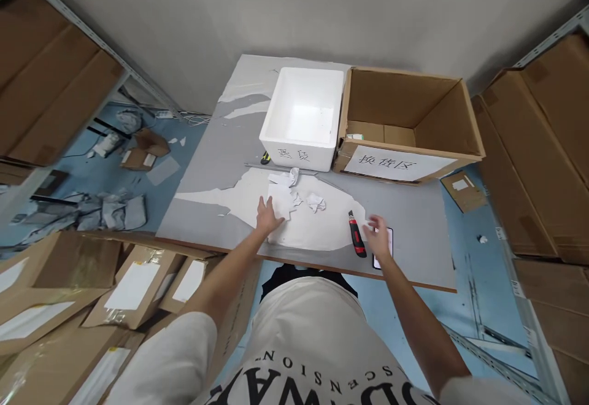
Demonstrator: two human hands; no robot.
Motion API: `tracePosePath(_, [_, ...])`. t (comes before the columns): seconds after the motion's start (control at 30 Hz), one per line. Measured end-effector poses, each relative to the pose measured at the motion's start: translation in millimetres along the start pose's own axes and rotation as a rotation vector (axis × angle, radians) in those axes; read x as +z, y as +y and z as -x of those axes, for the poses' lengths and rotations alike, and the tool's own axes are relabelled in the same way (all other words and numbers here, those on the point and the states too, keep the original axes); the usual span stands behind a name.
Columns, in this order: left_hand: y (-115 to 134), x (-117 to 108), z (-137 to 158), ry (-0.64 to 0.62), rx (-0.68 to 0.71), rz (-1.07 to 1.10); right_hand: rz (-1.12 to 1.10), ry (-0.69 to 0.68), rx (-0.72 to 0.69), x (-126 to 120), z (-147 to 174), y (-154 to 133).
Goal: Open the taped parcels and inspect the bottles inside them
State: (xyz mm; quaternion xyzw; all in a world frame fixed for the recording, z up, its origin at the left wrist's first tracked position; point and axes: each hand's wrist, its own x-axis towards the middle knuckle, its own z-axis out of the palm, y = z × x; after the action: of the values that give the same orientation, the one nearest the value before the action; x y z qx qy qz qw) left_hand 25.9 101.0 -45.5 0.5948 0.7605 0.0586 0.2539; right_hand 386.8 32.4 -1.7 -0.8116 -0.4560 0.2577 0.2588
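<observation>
My left hand (267, 216) rests with fingers spread at the left edge of some torn white paper (279, 199). A small crumpled paper piece (316, 202) lies apart, to the right of it. My right hand (377, 236) hovers over a phone (390, 242) and partly covers it; its fingers are loosely bent and apart, with nothing seen in them. Just left of that hand lies a red and black utility knife (356, 234). Papers, knife and phone are on a grey-topped table (414, 208) with a worn whitish patch.
A white foam box (301, 147) and an open cardboard box (405, 169) with handwritten labels stand at the table's back. A yellow and black object (265, 158) sits by the foam box. Cardboard cartons (133, 288) crowd the left front; shelves with cartons (519, 165) flank the right.
</observation>
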Motion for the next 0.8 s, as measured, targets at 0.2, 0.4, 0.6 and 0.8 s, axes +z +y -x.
tracePosePath(0.2, [25.8, -25.6, -75.6, -0.251, 0.175, -0.194, 0.080, -0.481, -0.257, 112.6, -41.9, -99.5])
tracePosePath(0.4, [25.2, -4.7, -92.5, -0.382, 0.201, -0.080, 0.323, -0.680, -0.179, 167.6, -36.7, -135.3])
tracePosePath(0.6, [11.3, 14.6, -86.5, -0.409, 0.303, 0.097, 0.589, -0.747, -0.394, 191.5, -35.3, -161.2])
tracePosePath(0.8, [-0.9, 21.1, -84.6, -0.377, 0.344, 0.206, 0.746, -0.786, -0.518, 220.1, -50.8, -194.1])
